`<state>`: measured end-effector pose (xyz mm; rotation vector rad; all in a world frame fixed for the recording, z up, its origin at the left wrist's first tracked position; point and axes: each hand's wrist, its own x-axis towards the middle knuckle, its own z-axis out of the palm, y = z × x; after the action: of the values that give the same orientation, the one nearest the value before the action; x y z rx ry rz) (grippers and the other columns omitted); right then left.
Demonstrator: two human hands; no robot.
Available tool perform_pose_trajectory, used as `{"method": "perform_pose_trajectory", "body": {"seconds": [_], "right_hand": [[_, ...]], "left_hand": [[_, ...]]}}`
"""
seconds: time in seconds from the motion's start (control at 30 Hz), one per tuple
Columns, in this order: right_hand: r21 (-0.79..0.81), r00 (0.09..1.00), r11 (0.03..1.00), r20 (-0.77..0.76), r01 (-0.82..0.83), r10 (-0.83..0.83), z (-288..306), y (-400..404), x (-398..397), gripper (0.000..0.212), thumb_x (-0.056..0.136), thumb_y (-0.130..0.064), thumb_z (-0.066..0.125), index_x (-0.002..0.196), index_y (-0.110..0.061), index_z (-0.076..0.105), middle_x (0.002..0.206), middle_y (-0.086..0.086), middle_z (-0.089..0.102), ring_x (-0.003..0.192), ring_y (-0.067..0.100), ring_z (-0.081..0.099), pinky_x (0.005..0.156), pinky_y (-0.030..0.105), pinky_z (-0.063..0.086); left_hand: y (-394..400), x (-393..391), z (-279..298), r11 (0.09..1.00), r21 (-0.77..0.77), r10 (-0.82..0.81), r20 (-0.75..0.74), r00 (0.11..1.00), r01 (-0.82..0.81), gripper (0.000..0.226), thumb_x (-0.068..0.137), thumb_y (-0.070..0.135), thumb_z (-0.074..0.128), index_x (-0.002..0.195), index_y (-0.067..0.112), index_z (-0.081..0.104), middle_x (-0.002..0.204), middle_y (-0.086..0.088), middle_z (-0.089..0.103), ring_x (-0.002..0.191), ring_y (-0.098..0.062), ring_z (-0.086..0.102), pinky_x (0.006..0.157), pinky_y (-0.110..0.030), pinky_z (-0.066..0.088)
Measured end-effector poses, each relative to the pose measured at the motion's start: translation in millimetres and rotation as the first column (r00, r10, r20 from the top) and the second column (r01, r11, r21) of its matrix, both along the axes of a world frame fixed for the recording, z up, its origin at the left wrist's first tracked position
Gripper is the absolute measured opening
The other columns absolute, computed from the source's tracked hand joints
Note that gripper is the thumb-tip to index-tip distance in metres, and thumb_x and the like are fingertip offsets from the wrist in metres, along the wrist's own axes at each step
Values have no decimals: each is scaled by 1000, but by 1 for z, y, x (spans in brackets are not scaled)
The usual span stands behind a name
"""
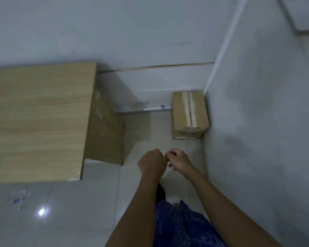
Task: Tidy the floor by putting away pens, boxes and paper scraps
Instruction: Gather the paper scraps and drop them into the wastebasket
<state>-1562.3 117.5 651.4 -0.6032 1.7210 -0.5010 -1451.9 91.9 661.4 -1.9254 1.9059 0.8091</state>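
Here both hands are meeting above the floor point(78, 211), fingers curled. The left hand point(151, 164) and the right hand point(179, 160) are touching at the fingertips, pinching something small and pale between them; it is too blurred to name. A taped box point(189, 113) is sitting on the floor in the corner, beyond the hands and well apart from them, against the wall point(257, 104). Small scraps point(19, 197) are lying on the floor far to the left, in front of the counter point(39, 118).
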Motion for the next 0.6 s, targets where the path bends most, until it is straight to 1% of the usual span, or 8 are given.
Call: {"method": "perform_pose_trajectory", "body": {"seconds": [0.07, 0.13, 0.2, 0.3, 0.37, 0.43, 0.5, 0.6], "right_hand": [[-31, 987, 988, -48, -155, 153, 15, 21, 23, 21, 91, -25, 50, 87, -14, 66, 84, 3, 70, 69, 19, 62, 59, 27, 47], [-41, 955, 957, -87, -288, 284, 23, 37, 48, 21, 91, -25, 52, 89, -11, 68, 88, 7, 71, 76, 24, 65, 65, 35, 52], [-59, 896, 900, -147, -431, 419, 31, 49, 81, 21, 90, -24, 53, 88, -10, 69, 88, 9, 72, 83, 28, 67, 74, 39, 55], [-89, 783, 789, -234, -608, 577, 37, 65, 131, 21, 89, -22, 54, 84, -10, 70, 86, 6, 72, 82, 26, 67, 73, 35, 53], [-83, 730, 736, -248, -672, 637, 39, 77, 169, 21, 89, -22, 55, 87, -7, 70, 86, 9, 72, 80, 27, 67, 72, 37, 54], [-64, 691, 698, -232, -713, 685, 41, 88, 207, 21, 88, -22, 55, 87, -6, 69, 84, 9, 72, 72, 24, 64, 69, 38, 54], [-68, 618, 623, -246, -779, 747, 42, 99, 264, 21, 89, -22, 55, 86, -6, 68, 84, 10, 72, 70, 22, 62, 68, 37, 53], [-99, 514, 507, -268, -856, 815, 45, 113, 345, 21, 90, -21, 56, 84, -4, 66, 89, 17, 71, 73, 25, 60, 67, 33, 49]], "left_hand": [[36, 25, 17, 1000, 1, -14, 59, 998, 13, 34, 101, 41, 46, 119, 22, 68, 117, -3, 70, 104, -23, 68, 73, -30, 45], [65, 53, 31, 1000, -10, 27, 94, 995, -26, 32, 101, 37, 46, 114, 19, 69, 112, -3, 72, 100, -23, 69, 69, -29, 42], [87, 87, 44, 992, -42, 126, 98, 987, -122, 29, 100, 35, 47, 111, 19, 69, 109, -3, 72, 98, -24, 69, 67, -30, 40], [115, 137, 57, 957, -98, 283, 108, 953, -273, 30, 100, 35, 47, 112, 18, 69, 108, -4, 72, 99, -25, 70, 68, -29, 40], [135, 174, 62, 917, -117, 392, 102, 914, -380, 31, 101, 36, 47, 114, 18, 68, 112, -4, 70, 103, -26, 69, 71, -30, 41], [156, 213, 66, 875, -146, 476, 88, 875, -462, 30, 100, 36, 46, 113, 18, 67, 112, -4, 70, 104, -27, 68, 72, -31, 41], [180, 270, 69, 800, -162, 592, 58, 804, -577, 29, 99, 35, 47, 109, 18, 68, 108, -3, 70, 100, -26, 69, 70, -29, 40], [211, 351, 73, 705, -202, 699, 34, 715, -680, 29, 99, 35, 47, 109, 18, 69, 107, -2, 71, 98, -24, 69, 70, -28, 39]]}}
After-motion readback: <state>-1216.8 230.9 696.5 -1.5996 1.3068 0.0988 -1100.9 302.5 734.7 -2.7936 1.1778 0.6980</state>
